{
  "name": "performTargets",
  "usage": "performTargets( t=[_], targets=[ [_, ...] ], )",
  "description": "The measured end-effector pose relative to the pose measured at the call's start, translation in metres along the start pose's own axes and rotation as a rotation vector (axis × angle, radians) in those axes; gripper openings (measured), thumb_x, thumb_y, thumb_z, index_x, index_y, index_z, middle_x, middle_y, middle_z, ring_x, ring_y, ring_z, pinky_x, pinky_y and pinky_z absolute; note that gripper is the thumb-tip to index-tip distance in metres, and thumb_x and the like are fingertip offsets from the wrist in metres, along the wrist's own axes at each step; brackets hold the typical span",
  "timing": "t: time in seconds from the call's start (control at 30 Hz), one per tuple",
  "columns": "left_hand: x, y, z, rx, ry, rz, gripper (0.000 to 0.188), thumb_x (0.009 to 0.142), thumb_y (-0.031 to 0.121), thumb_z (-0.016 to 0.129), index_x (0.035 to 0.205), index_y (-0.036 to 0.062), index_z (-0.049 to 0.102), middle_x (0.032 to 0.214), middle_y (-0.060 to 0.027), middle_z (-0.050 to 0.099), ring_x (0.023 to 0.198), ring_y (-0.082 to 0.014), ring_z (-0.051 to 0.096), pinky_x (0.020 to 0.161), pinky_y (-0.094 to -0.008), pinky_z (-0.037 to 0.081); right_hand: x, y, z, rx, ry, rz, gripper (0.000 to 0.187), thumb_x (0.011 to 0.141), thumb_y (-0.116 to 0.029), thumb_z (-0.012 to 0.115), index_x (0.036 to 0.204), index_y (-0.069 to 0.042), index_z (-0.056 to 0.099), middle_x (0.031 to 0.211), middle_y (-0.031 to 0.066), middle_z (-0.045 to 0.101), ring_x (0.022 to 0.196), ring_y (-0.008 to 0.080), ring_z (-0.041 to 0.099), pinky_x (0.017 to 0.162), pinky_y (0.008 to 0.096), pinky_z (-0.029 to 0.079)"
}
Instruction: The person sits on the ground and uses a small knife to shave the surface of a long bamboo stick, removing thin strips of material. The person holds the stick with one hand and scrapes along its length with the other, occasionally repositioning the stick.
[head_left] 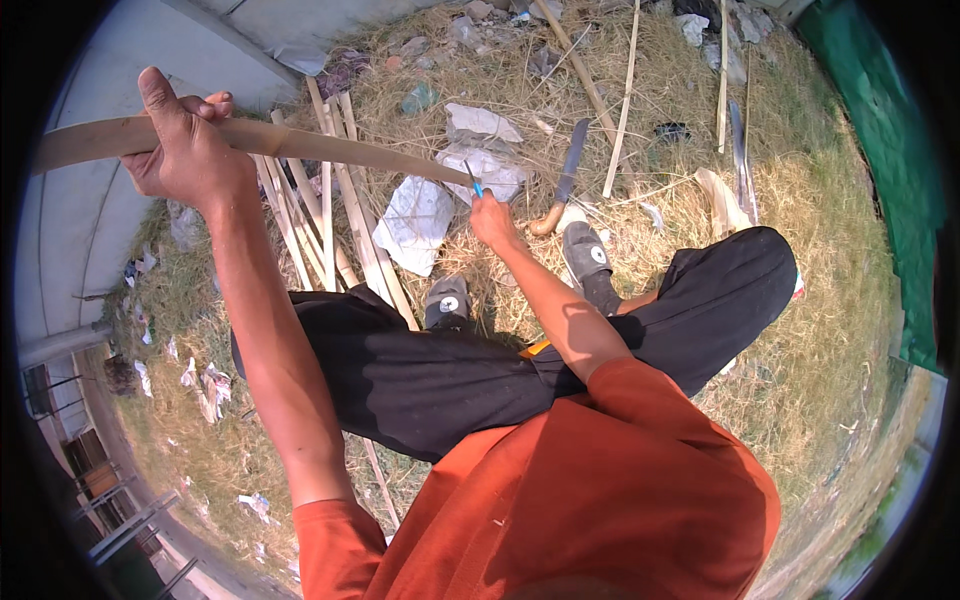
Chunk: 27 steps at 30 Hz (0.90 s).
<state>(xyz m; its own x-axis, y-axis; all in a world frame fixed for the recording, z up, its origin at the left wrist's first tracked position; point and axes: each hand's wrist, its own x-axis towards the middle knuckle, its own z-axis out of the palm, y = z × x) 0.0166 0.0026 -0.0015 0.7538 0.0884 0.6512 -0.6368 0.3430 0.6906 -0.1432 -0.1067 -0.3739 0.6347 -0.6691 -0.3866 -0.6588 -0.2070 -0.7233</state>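
Pale strip [330, 147]: likely light, springy; hold mid-length.
Left hand [192, 148]: you curl round it, thumb raised.
Right hand [492, 218]: you clench blue tool [478, 190].

No lettering or number can be read. The signs that show are two round white emblems [450, 304], each with a dark figure at its centre, too small to make out. One stands on the upper of the dark grey slip-on shoe [441, 288] on the left foot, nearer the body than the right hand [491, 217] and left of it; the other stands on the matching dark grey right shoe [581, 241], right of that hand.
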Motion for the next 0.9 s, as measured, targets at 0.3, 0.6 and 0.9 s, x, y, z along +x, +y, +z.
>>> performTargets(
  t=[0.3,0.6,0.9],
  targets=[
    [0.001,-0.001,0.002,0.079,0.041,0.051,0.027,0.092,0.016,0.066,0.085,0.0060,0.043,0.056,-0.0046,0.049,0.045,-0.0122,0.050,0.048,-0.0305,0.055,0.013,-0.001,0.004,-0.214,-0.015,-0.028,0.035,0.096,-0.023,0.042,0.117,0.003,0.053,0.099,0.0300,0.066,0.096,0.0453,0.065,0.085,0.0510,0.052],
    [-0.012,0.013,0.006,-0.028,-0.143,-0.006,0.027,0.094,0.023,0.064,0.084,0.0089,0.043,0.056,-0.0018,0.044,0.049,-0.0101,0.046,0.049,-0.0288,0.051,0.001,-0.005,-0.019,0.089,-0.004,0.021,0.039,0.097,-0.030,0.040,0.114,0.002,0.055,0.099,0.0329,0.064,0.097,0.0494,0.062,0.088,0.0528,0.048],
    [-0.023,0.021,0.022,-0.055,-0.241,0.020,0.031,0.093,0.030,0.063,0.080,0.0083,0.045,0.059,0.0003,0.037,0.055,-0.0106,0.042,0.053,-0.0285,0.047,0.003,0.003,-0.007,-0.091,-0.020,0.003,0.035,0.098,-0.026,0.040,0.116,0.001,0.053,0.100,0.0343,0.063,0.099,0.0506,0.061,0.087,0.0551,0.049]
  ],
)
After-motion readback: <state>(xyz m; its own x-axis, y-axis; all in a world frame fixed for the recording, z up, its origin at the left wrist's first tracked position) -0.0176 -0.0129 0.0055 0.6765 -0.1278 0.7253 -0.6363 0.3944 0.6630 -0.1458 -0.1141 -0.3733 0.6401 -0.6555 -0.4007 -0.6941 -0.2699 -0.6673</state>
